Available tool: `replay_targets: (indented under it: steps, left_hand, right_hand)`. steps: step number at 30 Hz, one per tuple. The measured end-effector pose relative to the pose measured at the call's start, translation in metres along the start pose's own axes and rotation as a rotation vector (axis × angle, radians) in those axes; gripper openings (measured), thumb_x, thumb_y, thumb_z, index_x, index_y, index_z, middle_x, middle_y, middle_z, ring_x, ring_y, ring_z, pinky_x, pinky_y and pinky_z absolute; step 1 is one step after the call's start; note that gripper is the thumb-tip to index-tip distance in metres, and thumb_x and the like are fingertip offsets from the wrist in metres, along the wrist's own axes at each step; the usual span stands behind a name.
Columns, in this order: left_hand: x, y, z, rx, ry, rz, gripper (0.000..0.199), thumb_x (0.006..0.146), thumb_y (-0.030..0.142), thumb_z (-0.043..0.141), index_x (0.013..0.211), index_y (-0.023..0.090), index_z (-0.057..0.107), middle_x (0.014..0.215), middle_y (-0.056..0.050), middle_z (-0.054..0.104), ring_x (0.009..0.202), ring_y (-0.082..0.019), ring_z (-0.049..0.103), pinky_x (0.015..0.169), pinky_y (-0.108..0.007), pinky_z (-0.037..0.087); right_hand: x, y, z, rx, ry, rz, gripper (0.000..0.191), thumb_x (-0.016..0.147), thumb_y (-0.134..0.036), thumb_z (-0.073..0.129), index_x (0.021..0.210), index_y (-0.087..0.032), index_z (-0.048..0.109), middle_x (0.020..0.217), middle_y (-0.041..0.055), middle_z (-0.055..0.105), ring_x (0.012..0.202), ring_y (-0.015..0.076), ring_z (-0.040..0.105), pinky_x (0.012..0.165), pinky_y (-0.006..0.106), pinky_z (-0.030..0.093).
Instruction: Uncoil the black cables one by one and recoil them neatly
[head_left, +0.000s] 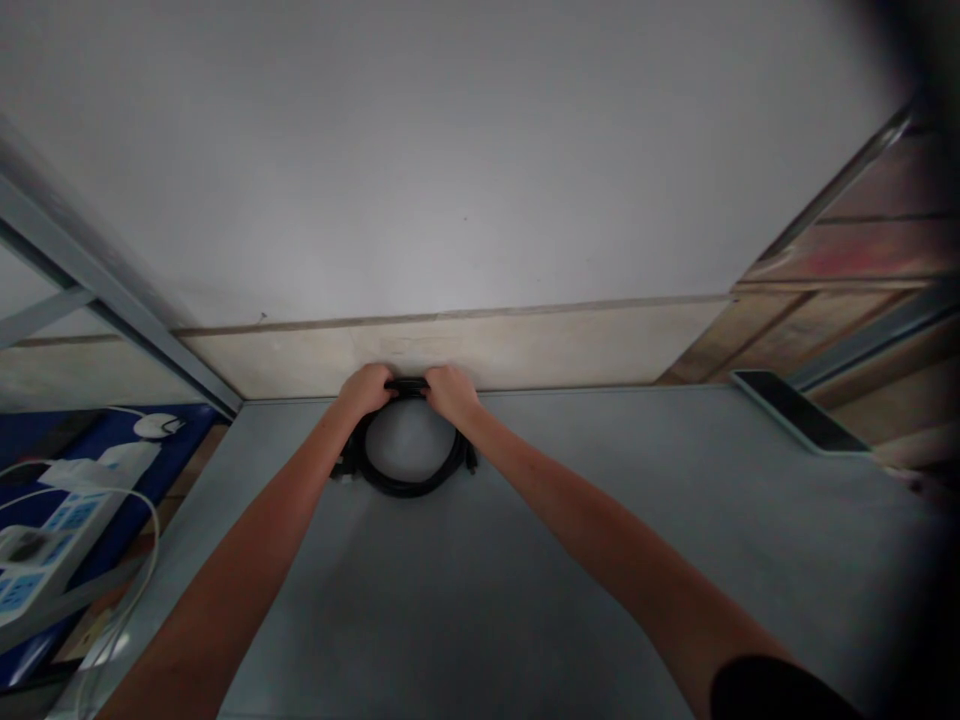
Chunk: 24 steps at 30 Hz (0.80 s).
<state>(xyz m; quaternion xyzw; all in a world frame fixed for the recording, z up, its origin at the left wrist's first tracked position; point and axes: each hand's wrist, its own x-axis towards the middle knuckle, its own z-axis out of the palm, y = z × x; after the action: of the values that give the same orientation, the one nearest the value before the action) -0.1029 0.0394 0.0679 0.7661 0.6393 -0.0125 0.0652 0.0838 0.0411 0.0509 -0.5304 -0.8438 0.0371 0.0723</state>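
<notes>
while both hands, left hand [367, 388] and right hand [450, 390], grip closed on the coiled black cable [409, 470] atop the grey worktop [525, 560], i judge bundling underway; securing needs steady hold.

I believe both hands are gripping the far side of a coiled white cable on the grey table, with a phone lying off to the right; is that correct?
Not quite: the cable is black, not white, as the head view shows. The rest holds: the left hand and right hand grip its far side on the grey table, and a phone lies off to the right.

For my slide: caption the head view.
Both hands, left hand and right hand, grip a coiled black cable on a grey table.
</notes>
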Motion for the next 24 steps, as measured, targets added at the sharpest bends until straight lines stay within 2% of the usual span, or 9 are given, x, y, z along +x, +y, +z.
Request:
replay_targets:
  steps: [7,13,21,24]
  left_hand:
    - [0.004,-0.002,0.001,0.024,0.025,0.012,0.023,0.08,0.035,0.065,0.094,0.02,0.076,0.096,-0.01,0.074,0.09,-0.024,0.066,0.077,-0.031,0.047]
    - [0.007,-0.012,0.001,-0.032,-0.033,0.091,0.021,0.08,0.034,0.065,0.088,0.019,0.078,0.084,-0.008,0.075,0.077,-0.02,0.066,0.07,-0.028,0.046]
    - [0.007,-0.011,0.001,-0.028,-0.03,0.068,0.023,0.08,0.032,0.064,0.092,0.018,0.078,0.091,-0.01,0.076,0.085,-0.023,0.067,0.077,-0.029,0.047]
    - [0.001,-0.007,0.004,-0.03,0.009,0.055,0.025,0.084,0.03,0.06,0.098,0.018,0.076,0.103,-0.012,0.074,0.099,-0.025,0.065,0.086,-0.032,0.046]
  right_hand:
    - [0.001,-0.004,0.002,-0.006,-0.041,-0.034,0.025,0.095,-0.023,0.051,0.109,-0.014,0.07,0.107,0.0169,0.071,0.101,0.0277,0.068,0.085,0.033,0.051]
    - [0.003,-0.003,0.004,-0.001,-0.016,-0.03,0.026,0.094,-0.024,0.051,0.108,-0.014,0.07,0.105,0.0176,0.071,0.1,0.0287,0.068,0.084,0.035,0.052]
    - [0.01,-0.007,0.005,-0.024,-0.025,-0.015,0.03,0.093,-0.031,0.055,0.109,-0.011,0.071,0.103,0.0199,0.072,0.098,0.0311,0.069,0.081,0.037,0.054]
    - [0.008,-0.007,0.003,-0.042,-0.008,-0.018,0.029,0.094,-0.028,0.053,0.107,-0.011,0.072,0.103,0.0198,0.072,0.098,0.0308,0.069,0.082,0.037,0.054]
